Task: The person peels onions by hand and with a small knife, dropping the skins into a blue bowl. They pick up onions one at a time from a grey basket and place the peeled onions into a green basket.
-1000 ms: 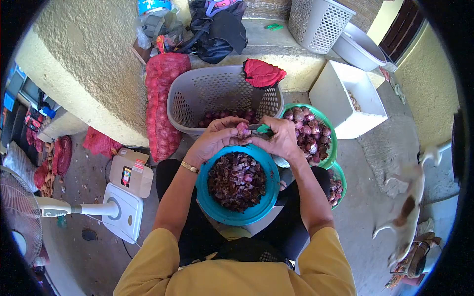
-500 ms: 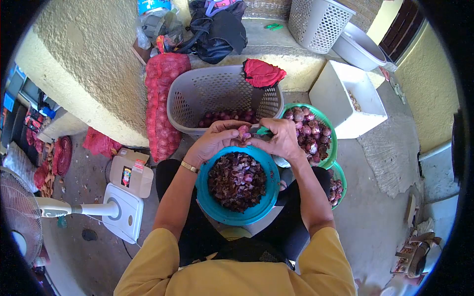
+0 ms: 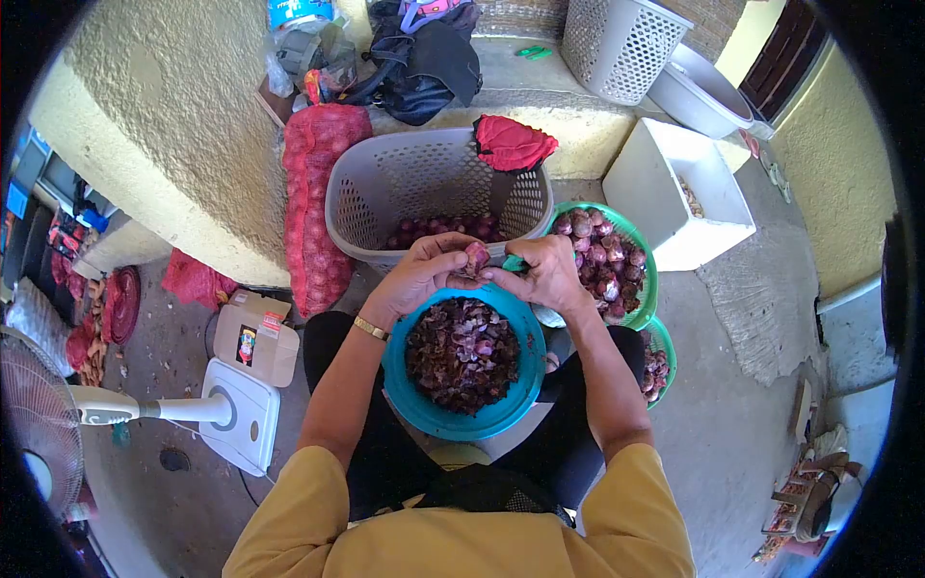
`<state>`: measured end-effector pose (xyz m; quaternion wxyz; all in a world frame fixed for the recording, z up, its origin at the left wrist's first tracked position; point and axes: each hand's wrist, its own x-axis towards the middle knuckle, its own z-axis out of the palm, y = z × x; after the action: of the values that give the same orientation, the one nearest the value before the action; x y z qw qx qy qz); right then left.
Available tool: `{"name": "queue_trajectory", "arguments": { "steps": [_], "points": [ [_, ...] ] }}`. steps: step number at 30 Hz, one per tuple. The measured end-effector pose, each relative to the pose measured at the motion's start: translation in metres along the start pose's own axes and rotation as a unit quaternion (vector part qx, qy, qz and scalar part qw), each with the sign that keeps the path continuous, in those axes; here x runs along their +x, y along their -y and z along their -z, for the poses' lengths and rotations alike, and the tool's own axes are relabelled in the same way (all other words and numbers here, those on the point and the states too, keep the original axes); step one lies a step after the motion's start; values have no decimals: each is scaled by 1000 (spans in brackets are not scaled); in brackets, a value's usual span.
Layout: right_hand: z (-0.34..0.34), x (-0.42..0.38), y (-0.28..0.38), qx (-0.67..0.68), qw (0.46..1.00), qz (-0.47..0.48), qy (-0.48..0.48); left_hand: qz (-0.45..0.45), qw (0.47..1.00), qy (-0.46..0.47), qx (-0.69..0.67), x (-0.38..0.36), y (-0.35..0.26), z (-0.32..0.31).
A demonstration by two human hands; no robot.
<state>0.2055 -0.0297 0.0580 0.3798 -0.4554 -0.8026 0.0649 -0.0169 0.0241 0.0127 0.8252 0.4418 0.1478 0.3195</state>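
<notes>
Above the rim of the blue basin (image 3: 397,374), my left hand (image 3: 424,275) pinches a small red onion (image 3: 477,254) between thumb and fingers. My right hand (image 3: 547,274) is closed on a small green-handled knife (image 3: 515,262), its thumb close to the onion; the blade is mostly hidden. Dry onion skins (image 3: 438,371) fill the basin, with a few peeled pieces on top. Just beyond my hands stands a grey laundry basket (image 3: 424,159) with red onions (image 3: 443,229) at its bottom. Right of my right hand, a green basket (image 3: 652,284) holds unpeeled onions (image 3: 607,255).
A red mesh sack of onions (image 3: 323,212) leans left of the laundry basket. A white foam box (image 3: 684,231) stands at the right, and a smaller green basket (image 3: 670,352) sits by my right knee. A fan (image 3: 43,424) and cardboard box (image 3: 255,337) are at left.
The onion has turned slightly in my left fingers. My right hand has shifted a little and the knife's green handle has tilted; both hands stay over the basin's far rim.
</notes>
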Motion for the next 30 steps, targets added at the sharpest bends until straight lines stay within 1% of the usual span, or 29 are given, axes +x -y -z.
{"name": "queue_trajectory", "arguments": {
  "steps": [2, 3, 5, 6, 7, 8, 11, 13, 15, 17, 19, 20, 22, 24, 26, 28, 30],
  "points": [
    [1, 0, 2, -7, 1000, 4, 0, -3, 1000, -14, -11, 1, 1, -1],
    [0, 1, 3, -19, 1000, 21, -5, -3, 1000, -13, -11, 1, 1, -1],
    [-1, 1, 4, -30, 999, 38, -11, -18, 998, -25, -56, 3, 0, 0],
    [-2, 0, 2, -52, 997, 56, 8, -18, 998, -26, -56, 4, -1, -1],
    [-2, -1, 2, -75, 994, 75, 26, -41, 997, -35, -56, 6, -1, -1],
    [-2, -2, 2, -75, 994, 75, 26, -64, 995, -43, -56, 6, -1, -1],
    [-3, -2, 4, -65, 996, 67, 14, -70, 995, -46, -60, 6, -1, 0],
    [-5, -2, 3, -43, 999, 28, -17, -66, 995, -48, -57, 5, 0, 0],
    [-3, -2, 6, -35, 999, 20, -22, -62, 995, -49, -54, 5, 0, 0],
    [-1, -1, 7, -27, 999, 11, -28, -63, 997, -25, -42, 5, -2, -1],
    [-1, -2, 6, -23, 998, -41, -44, -68, 997, -19, -42, 6, 0, -2],
    [-1, -1, 6, -23, 998, -41, -44, -74, 996, -14, -43, 6, 1, -2],
    [0, 0, 5, -8, 995, -93, -39, -73, 996, -17, -39, 5, 0, -5],
    [-1, 0, 6, -1, 995, -91, -48, -72, 997, -21, -34, 5, 1, -4],
    [-2, 0, 6, 5, 994, -89, -56, -67, 997, 0, -40, 6, 4, 2],
    [-1, 0, 7, -1, 994, -102, -33, -60, 997, -3, -39, 6, 5, 3],
    [-3, 0, 5, -3, 995, -94, -30, -52, 998, -5, -37, 5, 5, 3]
  ]
}}
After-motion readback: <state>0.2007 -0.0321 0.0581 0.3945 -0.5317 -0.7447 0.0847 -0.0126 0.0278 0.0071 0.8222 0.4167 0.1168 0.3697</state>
